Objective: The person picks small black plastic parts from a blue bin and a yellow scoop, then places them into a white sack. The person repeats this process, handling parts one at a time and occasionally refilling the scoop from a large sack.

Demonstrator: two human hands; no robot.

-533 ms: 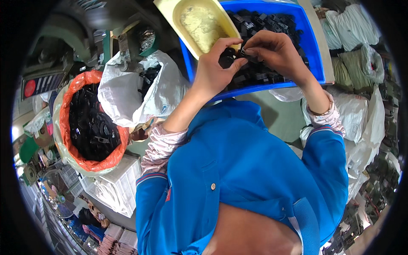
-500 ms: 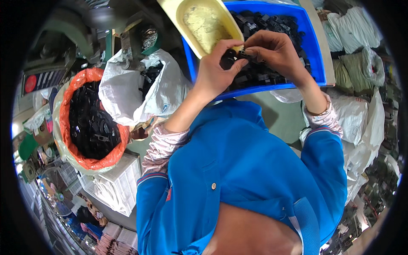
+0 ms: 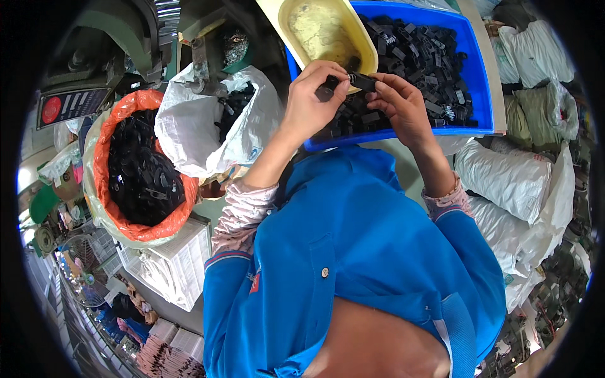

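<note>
Both of my hands are together over the near edge of the yellow tray (image 3: 372,58) and the blue bin (image 3: 486,94). My left hand (image 3: 313,101) is closed, with a dark rounded piece (image 3: 326,89) sticking out between its fingers. Between the two hands lies a small black plastic part (image 3: 362,80) with a bit of shiny metal at its left end. My right hand (image 3: 403,104) pinches the right end of this part with thumb and forefinger. Many black plastic pieces (image 3: 432,60) fill the bin. A pale yellow, paste-like layer (image 3: 321,31) coats the tray's inside.
On the left stand a white sack (image 3: 189,135) and an orange-lined bag (image 3: 113,195) of black parts. Below them is a white plastic crate (image 3: 179,264). White sacks (image 3: 504,179) lie along the right. Dark machinery (image 3: 107,41) rises at the upper left.
The black part now shows lengthwise between my hands, where my fingers mostly covered it before. My right hand has shifted slightly down, its fingers opened out more. The whole view has shifted a little.
</note>
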